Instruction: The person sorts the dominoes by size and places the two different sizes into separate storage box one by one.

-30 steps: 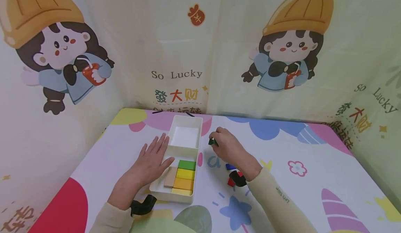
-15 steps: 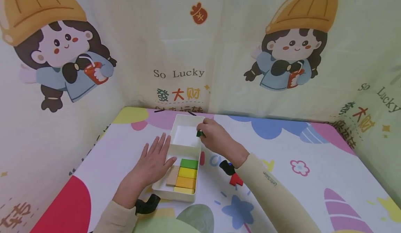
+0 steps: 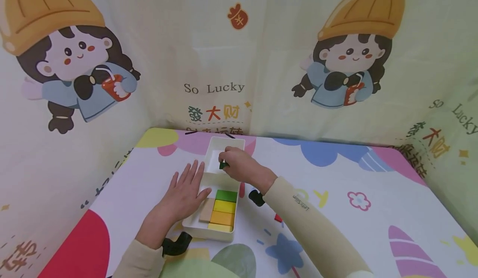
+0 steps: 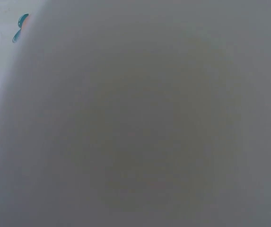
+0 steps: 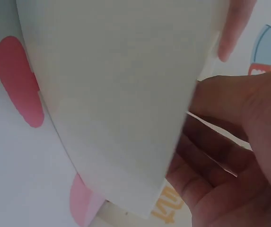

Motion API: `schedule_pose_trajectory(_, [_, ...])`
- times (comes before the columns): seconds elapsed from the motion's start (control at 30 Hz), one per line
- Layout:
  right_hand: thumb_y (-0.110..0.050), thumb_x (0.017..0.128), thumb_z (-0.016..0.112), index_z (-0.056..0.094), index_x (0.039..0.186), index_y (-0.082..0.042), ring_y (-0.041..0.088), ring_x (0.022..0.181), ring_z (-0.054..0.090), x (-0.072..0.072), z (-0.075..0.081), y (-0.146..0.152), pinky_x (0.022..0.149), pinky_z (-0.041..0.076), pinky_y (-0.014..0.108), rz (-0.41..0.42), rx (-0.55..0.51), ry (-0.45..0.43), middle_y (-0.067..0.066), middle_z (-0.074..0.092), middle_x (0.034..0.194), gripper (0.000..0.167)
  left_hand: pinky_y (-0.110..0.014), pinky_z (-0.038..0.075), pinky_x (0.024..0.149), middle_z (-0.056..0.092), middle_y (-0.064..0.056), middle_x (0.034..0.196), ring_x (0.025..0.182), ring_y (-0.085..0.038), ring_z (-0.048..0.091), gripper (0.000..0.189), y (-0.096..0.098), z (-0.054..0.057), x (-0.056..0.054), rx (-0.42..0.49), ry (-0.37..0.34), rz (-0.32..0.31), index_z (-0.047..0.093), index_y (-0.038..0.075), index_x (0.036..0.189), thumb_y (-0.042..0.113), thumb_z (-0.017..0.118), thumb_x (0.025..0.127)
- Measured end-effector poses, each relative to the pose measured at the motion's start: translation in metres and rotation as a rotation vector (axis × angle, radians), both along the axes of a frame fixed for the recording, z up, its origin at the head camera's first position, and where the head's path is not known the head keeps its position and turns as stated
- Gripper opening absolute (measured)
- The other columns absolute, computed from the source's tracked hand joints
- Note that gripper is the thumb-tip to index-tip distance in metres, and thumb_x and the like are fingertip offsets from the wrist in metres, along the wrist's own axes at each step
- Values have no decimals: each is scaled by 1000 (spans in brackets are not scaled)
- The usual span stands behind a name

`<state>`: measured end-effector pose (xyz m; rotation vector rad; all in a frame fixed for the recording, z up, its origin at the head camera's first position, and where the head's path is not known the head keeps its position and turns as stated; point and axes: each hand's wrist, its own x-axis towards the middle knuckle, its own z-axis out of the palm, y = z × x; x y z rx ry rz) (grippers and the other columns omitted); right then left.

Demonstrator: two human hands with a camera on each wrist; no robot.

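Note:
A white two-compartment box (image 3: pixel 240 205) stands on the table. My left hand (image 3: pixel 183 193) lies along its left side, fingers straight and spread, thumb over the near compartment. Above the far compartment my right hand (image 3: pixel 242 166) pinches a dark green block (image 3: pixel 223 165). Inside the near compartment lie a green block (image 3: pixel 226 196), a yellow block (image 3: pixel 225 206), an orange block (image 3: pixel 222 218), a pale yellow block (image 3: pixel 219 227) and a tan block (image 3: pixel 206 210). The box wall (image 5: pixel 111 104) hides the right fingertips in the right wrist view.
A red block (image 3: pixel 278 218) pokes out beside the right sleeve (image 3: pixel 317 224), which covers that part of the table. Black wrist mounts (image 3: pixel 177 244) sit under both wrists. Printed curtains (image 3: pixel 261 62) rise behind the patterned tabletop (image 3: pixel 328 245). A blurred pale surface fills the left wrist view.
My right hand has carried the dark green block leftward, from right of the box to over its far compartment. My left hand has stayed at the box's left side.

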<state>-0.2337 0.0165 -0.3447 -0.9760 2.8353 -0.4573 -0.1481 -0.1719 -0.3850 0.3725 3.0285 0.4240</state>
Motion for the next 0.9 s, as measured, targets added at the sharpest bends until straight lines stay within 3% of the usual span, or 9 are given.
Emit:
schedule_pose_trajectory(0.37, [-11, 90, 72, 72, 112, -6, 17, 88, 60, -18, -8, -3, 89, 56, 23, 76, 79, -128, 6, 72, 100, 22, -67, 11, 120, 12, -20, 166, 153, -42, 11, 79, 0, 0, 1, 17, -2, -8, 12, 3, 158, 38, 52, 100])
schedule_pose_trajectory(0.6, [-11, 94, 67, 73, 117, -13, 15, 97, 61, -28, -4, -7, 95, 55, 26, 161, 222, -192, 2, 72, 113, 24, -67, 11, 120, 12, -19, 166, 153, -42, 11, 79, 1, -2, -1, 9, -9, -3, 12, 4, 159, 40, 51, 100])
schedule_pose_trajectory(0.9, [-10, 95, 65, 74, 107, -19, 12, 83, 62, -35, 0, -13, 77, 58, 24, 142, 352, -267, -3, 70, 99, 18, -66, 12, 120, 13, -19, 166, 153, -42, 12, 78, -1, -2, -2, 7, -8, 7, 13, 5, 159, 39, 52, 100])
